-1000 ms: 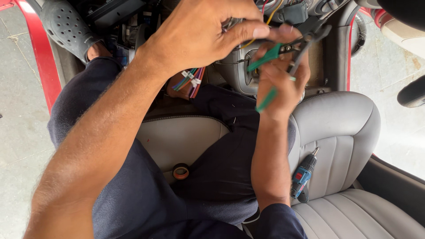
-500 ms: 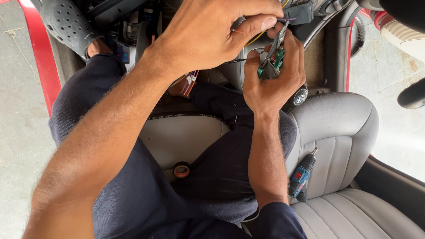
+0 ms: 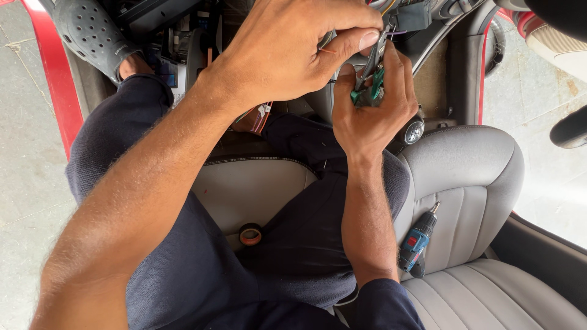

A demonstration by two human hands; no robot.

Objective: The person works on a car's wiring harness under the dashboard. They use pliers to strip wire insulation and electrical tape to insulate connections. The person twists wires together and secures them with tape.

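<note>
Green-handled steel pliers (image 3: 369, 82), up under the dashboard by the coloured wire bundle (image 3: 385, 6): rigid, light, probably slick at the metal, best held by the sleeved handles; right hand (image 3: 373, 110) clenched around them; left hand (image 3: 287, 49) pinching something thin beside the jaws, likely a wire.

- Car interior, under repair; seen from above the grey driver's seat (image 3: 244, 189).
- Second grey seat (image 3: 471, 177) is set just right of it, gear knob (image 3: 414, 131) between the two.
- Loose wiring and connectors (image 3: 403, 12) are exposed ahead of the seat.
- Tape roll (image 3: 249, 234) is laid on the seat; small blue power screwdriver (image 3: 417, 241) on the neighbouring one.
- Red door sill (image 3: 58, 85) and concrete floor (image 3: 24, 153) are seen to the seat's left.
</note>
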